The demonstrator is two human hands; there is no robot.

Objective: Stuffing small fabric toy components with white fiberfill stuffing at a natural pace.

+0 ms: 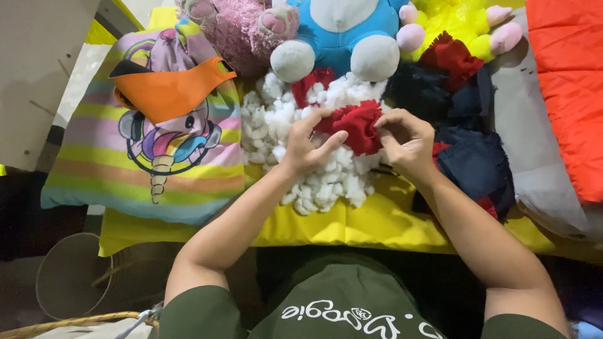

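Two hands: both meet over one piece of red fluffy fabric (357, 125) near the middle of the yellow-covered bench (352, 227).
Far left: a striped pastel cushion (94, 169) with a cartoon unicorn lies on the bench edge, and an orange foam mask (169, 91) rests on its upper part.
Lower left: a round pale bucket (69, 276) stands below the bench.
Stuffing: a heap of white cotton stuffing (314, 182) lies right of the cushion, under and around the red piece.
Left hand: the left hand (308, 147) is half curled, thumb and forefinger pinching the left edge of the red fluffy fabric, the other fingers spread loosely on the stuffing.
Red piece: it sits on top of the white heap, held between the two hands.
Right hand: the right hand (405, 141) is curled tight, its fingertips pinching the right edge of the same red piece.
Top row: a pink plush toy (242, 31), a blue and white plush toy (342, 34) and a yellow plush toy (458, 25) line the far side of the bench.
Right of the hands: dark navy fabric scraps (474, 160) lie piled, with another red scrap (449, 58) above them.
Far right: an orange-red cloth (568, 88) covers the corner.
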